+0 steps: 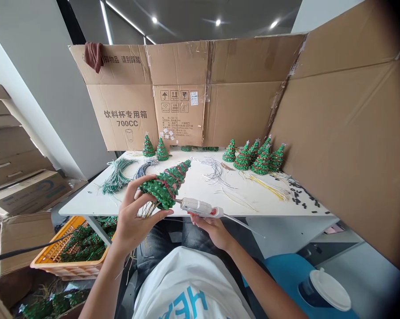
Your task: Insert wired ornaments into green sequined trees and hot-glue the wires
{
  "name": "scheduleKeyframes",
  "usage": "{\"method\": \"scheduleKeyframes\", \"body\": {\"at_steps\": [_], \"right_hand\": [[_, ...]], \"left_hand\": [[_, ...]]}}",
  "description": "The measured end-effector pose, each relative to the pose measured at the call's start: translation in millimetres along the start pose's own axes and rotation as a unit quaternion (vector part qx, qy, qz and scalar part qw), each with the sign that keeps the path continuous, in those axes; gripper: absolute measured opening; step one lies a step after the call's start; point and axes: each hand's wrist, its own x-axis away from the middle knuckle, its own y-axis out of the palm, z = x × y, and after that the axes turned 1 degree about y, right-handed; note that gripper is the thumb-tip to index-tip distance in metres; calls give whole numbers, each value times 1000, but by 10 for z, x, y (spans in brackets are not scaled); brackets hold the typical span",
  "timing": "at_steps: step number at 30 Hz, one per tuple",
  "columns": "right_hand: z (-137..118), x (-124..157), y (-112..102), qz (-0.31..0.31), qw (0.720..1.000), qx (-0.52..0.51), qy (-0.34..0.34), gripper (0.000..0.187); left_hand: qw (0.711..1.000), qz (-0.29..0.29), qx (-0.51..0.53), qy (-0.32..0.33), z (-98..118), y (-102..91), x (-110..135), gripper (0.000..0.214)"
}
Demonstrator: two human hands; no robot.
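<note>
My left hand (136, 208) grips a small green beaded Christmas tree (168, 182) by its base, the tip leaning up and to the right. Dark red strands wind around the tree, and thin gold wires (149, 209) hang from its underside. In my right hand (213, 228) is a white hot glue gun (200, 207), a glue stick (241, 223) poking out of its rear. Its nozzle points left and meets or nearly meets the lower edge of the tree; I cannot tell whether it touches.
Finished trees (261, 159) stand at the table's back right, two more at back left. Bundles of green wire (117, 177), pale wires (216, 170), yellow strips (269, 186) and black bits (298, 195) lie about. Cardboard (243, 106) walls the back; an orange crate (70, 266) sits lower left.
</note>
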Motion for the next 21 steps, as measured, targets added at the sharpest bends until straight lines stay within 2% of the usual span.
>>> {"method": "scheduleKeyframes", "body": {"at_steps": [21], "right_hand": [[44,-14,-65,8,997,76,-24,24]], "left_hand": [[999,-30,-38,9,-44,-63,28,24]]}}
